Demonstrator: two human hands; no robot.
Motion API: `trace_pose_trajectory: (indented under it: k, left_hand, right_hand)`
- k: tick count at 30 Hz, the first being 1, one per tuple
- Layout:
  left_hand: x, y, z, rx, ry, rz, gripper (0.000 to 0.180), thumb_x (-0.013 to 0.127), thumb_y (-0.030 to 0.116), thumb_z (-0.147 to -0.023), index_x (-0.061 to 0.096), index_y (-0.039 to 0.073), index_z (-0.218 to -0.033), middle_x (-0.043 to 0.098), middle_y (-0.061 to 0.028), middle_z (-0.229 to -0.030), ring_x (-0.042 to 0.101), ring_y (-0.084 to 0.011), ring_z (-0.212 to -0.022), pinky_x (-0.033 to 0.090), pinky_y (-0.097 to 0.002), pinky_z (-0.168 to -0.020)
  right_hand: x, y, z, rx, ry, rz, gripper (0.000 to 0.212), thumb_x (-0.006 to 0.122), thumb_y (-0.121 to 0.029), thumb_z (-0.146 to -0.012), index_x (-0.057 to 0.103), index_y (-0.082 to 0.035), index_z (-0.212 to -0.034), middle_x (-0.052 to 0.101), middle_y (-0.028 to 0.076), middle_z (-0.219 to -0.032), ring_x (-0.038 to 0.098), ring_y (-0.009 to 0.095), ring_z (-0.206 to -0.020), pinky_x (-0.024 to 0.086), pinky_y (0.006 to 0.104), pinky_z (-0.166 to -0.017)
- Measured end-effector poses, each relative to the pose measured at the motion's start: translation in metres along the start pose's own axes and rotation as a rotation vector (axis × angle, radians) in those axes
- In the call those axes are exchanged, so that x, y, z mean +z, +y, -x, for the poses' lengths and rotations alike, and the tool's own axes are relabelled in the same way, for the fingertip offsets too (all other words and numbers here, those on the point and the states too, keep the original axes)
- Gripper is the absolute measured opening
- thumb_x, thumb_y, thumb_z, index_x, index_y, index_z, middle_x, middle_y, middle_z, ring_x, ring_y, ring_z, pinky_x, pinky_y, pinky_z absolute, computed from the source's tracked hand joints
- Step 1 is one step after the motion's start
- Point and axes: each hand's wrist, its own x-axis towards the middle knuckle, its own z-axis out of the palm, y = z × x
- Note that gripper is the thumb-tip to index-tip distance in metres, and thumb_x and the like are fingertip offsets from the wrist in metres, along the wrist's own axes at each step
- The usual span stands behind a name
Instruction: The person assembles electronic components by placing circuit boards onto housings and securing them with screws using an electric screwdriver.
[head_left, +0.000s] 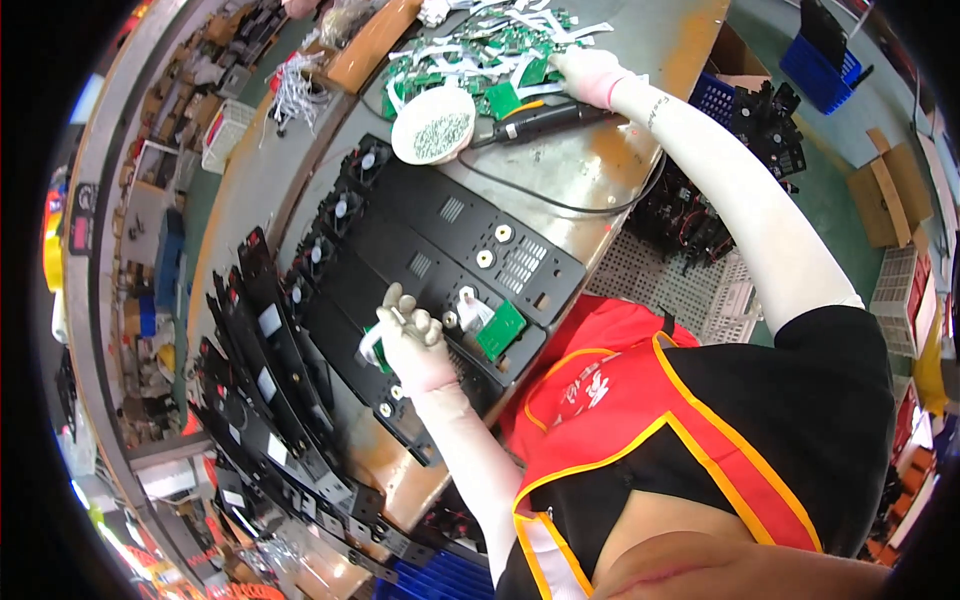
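Note:
My left hand (415,352), in a pale glove, is curled over a black metal panel (395,225), its fingers closed on a small green circuit board (379,357) with a white cable; the fingers partly hide it. Another green circuit board (501,331) with a white cable lies on the neighbouring panel, to the right of that hand. My right hand (588,75) reaches far across the table into a heap of green circuit boards (440,65) with white ribbon cables. Its fingertips pinch the edge of one board (537,71).
A white bowl (402,138) of small screws stands beside a black electric screwdriver (545,121), whose cord (590,211) curves over the table. Several black panels (270,350) stand stacked at left. A perforated plastic crate (640,275) and black fan parts (765,130) sit beyond the table's right edge.

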Motion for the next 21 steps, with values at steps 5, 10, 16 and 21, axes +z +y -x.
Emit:
trace_pose_trajectory:
  k: [5, 10, 16, 21]
  left_hand:
    - [-0.042, 0.026, 0.019, -0.016, -0.067, -0.264, 0.038, 0.053, 0.023, -0.098, 0.054, -0.004, -0.124, 0.057, -0.0012, -0.077, 0.040, -0.0046, -0.050, 0.033, -0.0187, -0.044]
    - [-0.058, 0.055, 0.059, -0.222, -0.089, -0.892, 0.028, 0.054, 0.027, -0.099, 0.065, 0.001, -0.101, 0.054, 0.0033, -0.064, 0.037, -0.0011, -0.043, 0.027, -0.0186, -0.040]
    - [-0.083, 0.061, 0.087, -0.210, 0.142, -0.908, 0.023, 0.053, 0.027, -0.100, 0.059, 0.007, -0.089, 0.051, 0.0047, -0.063, 0.040, -0.0024, -0.048, 0.032, -0.0188, -0.044]
    - [-0.110, 0.049, 0.100, 0.072, 0.201, -0.684, 0.021, 0.050, 0.023, -0.101, 0.058, 0.005, -0.098, 0.056, 0.0010, -0.074, 0.050, -0.0047, -0.060, 0.041, -0.0189, -0.057]
  right_hand:
    - [-0.021, 0.012, -0.038, 0.099, -0.188, -0.055, 0.025, 0.056, -0.020, -0.087, 0.065, -0.008, -0.108, 0.068, 0.018, -0.096, 0.067, 0.032, -0.093, 0.054, 0.0419, -0.077]
    - [-0.085, 0.078, -0.067, -0.136, 0.490, -0.499, 0.023, 0.049, -0.017, -0.093, 0.067, -0.003, -0.099, 0.068, 0.015, -0.099, 0.063, 0.026, -0.095, 0.049, 0.0357, -0.085]
    - [-0.169, -0.117, 0.025, -0.565, -0.048, -0.701, 0.032, 0.051, -0.021, -0.097, 0.059, -0.002, -0.121, 0.065, 0.010, -0.111, 0.060, 0.019, -0.101, 0.047, 0.0321, -0.091]
    - [-0.080, -0.236, 0.051, -1.061, -0.501, -0.749, 0.022, 0.054, -0.007, -0.090, 0.064, 0.000, -0.108, 0.065, 0.014, -0.093, 0.065, 0.025, -0.082, 0.052, 0.0334, -0.077]
